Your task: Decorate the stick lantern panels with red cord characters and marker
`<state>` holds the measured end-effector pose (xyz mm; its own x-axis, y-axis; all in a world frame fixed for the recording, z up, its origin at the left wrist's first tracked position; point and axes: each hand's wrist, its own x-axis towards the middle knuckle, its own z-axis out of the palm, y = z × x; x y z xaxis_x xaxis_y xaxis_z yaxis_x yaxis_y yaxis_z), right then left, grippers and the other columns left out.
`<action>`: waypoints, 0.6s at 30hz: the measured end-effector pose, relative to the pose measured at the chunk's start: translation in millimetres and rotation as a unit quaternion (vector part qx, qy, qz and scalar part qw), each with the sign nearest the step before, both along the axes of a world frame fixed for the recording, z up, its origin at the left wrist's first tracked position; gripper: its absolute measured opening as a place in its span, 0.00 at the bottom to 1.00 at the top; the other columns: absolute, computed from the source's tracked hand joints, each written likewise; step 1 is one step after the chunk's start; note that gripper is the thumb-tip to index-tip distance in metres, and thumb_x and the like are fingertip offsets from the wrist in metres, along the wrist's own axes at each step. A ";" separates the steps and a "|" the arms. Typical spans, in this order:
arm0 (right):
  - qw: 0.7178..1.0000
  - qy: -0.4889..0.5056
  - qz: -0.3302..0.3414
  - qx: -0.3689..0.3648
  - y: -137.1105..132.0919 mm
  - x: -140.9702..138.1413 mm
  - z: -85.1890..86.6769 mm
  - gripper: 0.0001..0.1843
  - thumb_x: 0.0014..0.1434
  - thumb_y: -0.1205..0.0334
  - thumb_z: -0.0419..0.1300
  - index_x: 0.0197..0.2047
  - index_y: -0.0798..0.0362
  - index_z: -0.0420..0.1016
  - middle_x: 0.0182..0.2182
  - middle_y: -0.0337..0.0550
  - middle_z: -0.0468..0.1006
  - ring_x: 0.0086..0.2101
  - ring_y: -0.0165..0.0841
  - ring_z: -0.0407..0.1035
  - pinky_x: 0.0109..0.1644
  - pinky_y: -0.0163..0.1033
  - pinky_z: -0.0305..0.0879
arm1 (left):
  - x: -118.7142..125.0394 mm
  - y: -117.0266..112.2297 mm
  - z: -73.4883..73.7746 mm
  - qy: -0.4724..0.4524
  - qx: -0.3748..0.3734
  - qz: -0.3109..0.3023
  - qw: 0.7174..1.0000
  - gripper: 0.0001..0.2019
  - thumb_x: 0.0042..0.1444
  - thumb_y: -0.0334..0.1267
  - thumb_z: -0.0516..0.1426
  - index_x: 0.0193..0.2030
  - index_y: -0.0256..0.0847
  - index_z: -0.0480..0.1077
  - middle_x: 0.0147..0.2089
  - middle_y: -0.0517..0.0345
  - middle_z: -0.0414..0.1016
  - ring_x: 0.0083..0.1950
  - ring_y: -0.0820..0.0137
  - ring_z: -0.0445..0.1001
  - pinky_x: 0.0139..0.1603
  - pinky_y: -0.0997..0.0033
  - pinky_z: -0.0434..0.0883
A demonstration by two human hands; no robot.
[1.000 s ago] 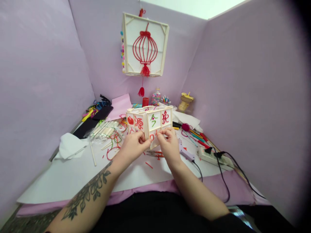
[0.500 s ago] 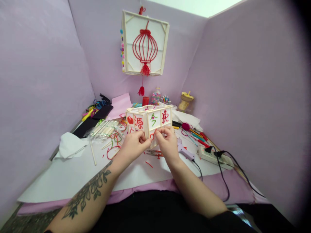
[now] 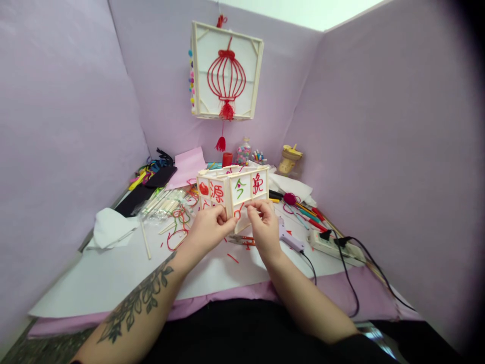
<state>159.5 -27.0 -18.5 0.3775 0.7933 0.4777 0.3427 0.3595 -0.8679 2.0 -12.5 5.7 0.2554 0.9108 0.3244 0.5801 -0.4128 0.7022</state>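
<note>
A box-shaped paper lantern (image 3: 246,184) with a pale stick frame stands upright in front of me. Red and green strands form Chinese characters on its panels, beside a red heart-like patch. My left hand (image 3: 212,225) grips its lower front corner between thumb and fingers. In the lower panel lies a red looped strand (image 3: 238,210). Just right of that strand, my right hand (image 3: 264,222) is closed in a pinch close to the panel; what its fingertips hold, if anything, is too small to make out. Orange-handled pliers (image 3: 242,239) lie below, partly hidden by my right hand.
A larger lantern (image 3: 227,71) hangs above the table. Right of my hands lie a lilac glue gun (image 3: 291,238) and a power strip (image 3: 335,246) with black cords. Bagged sticks (image 3: 164,205), yarn scraps (image 3: 178,237) and white cloth (image 3: 113,227) lie left.
My right hand has shifted slightly right and away from the lower panel, showing more of the red strand. My left hand keeps its hold on the lantern.
</note>
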 end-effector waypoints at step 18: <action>1.000 -0.014 0.010 0.019 -6.6 -0.6 -2.4 0.08 0.58 0.60 0.56 0.35 0.50 0.77 0.36 0.42 0.66 0.40 0.35 0.65 0.48 0.43 0.63 | 0.2 -0.1 1.0 0.009 0.015 0.004 1.000 0.17 0.51 0.48 0.59 0.20 0.40 0.61 0.19 0.64 0.66 0.22 0.75 0.64 0.25 0.75 0.58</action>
<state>158.9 -33.7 -20.9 0.3475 0.7816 0.5180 0.3590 0.3994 -0.8436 2.2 -12.6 6.7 0.2538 0.9030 0.3467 0.5955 -0.4283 0.6796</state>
